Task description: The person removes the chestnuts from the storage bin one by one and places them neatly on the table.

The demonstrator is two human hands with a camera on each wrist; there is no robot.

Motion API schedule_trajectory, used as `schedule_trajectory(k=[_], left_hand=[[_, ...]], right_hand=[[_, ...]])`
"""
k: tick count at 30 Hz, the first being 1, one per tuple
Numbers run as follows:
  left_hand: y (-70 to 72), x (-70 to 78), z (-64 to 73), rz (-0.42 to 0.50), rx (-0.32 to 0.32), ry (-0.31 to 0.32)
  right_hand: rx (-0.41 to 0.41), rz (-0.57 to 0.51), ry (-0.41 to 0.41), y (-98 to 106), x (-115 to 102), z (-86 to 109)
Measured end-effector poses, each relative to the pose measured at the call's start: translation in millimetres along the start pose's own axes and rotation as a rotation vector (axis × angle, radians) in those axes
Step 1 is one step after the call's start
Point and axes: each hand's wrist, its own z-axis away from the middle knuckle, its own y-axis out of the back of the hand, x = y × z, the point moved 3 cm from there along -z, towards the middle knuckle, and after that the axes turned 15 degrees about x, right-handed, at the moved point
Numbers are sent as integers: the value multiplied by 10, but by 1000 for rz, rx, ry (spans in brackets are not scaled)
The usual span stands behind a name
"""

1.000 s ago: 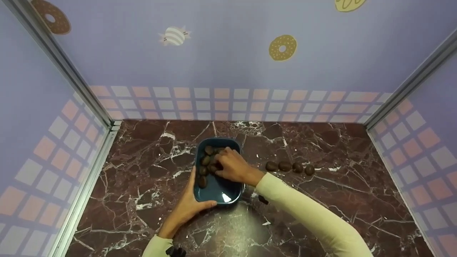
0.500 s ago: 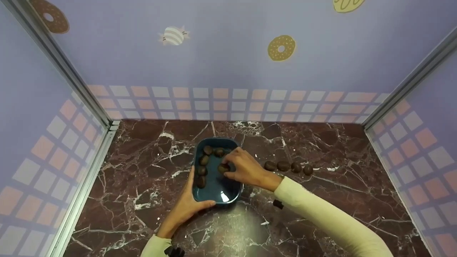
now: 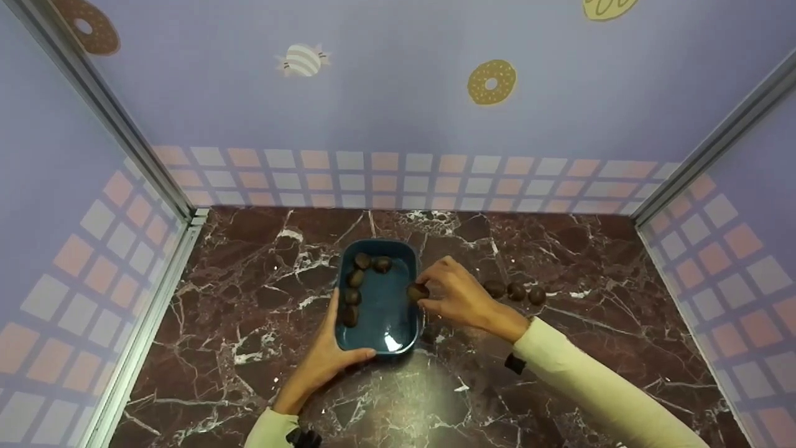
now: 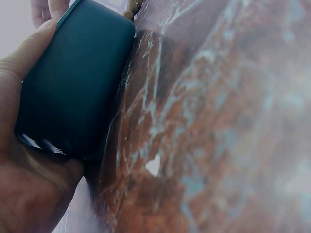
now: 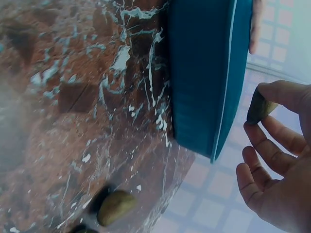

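Note:
My right hand (image 3: 463,295) pinches a brown chestnut (image 3: 418,292) between thumb and fingertips. In the head view this chestnut overlaps the right rim of a deep blue-green rectangular dish (image 3: 379,336); the right wrist view shows it above rim height. Around the dish's near left corner, my left hand (image 3: 326,354) holds it, fingers along the left wall and thumb at the near edge. Inside, several chestnuts (image 3: 352,295) line the left side, and one more chestnut (image 3: 382,265) lies at the far end. To the right, a row of chestnuts (image 3: 516,291) on the tabletop is partly covered by my right hand.
The dark red marbled tabletop (image 3: 261,311) has white veins. A lilac back wall (image 3: 398,124) with pink and white squares stands behind it, with side walls left and right. A metal rail (image 3: 149,317) runs along the left edge.
My right hand has lifted a chestnut from within the dish and moved right with it to the dish's right rim. The left hand and the dish have stayed in place.

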Motion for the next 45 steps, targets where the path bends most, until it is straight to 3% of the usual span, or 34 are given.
schedule_trajectory(k=[5,15,25,33,45], left_hand=[[5,9,3,-5,-8,29],[1,26,4,-24,-3,23],[13,6,8,-22,7,6],[16,-2,4,-21,-2,28],[13,-3,10,-27,2,28]], right_hand=[[21,-8,-48,134,44,90],[15,-23,-136,300,193,326],[18,5,-157,368,320,514],[47,-6,-192,347,490,734],[73,-56,-342,181,740,1020]])
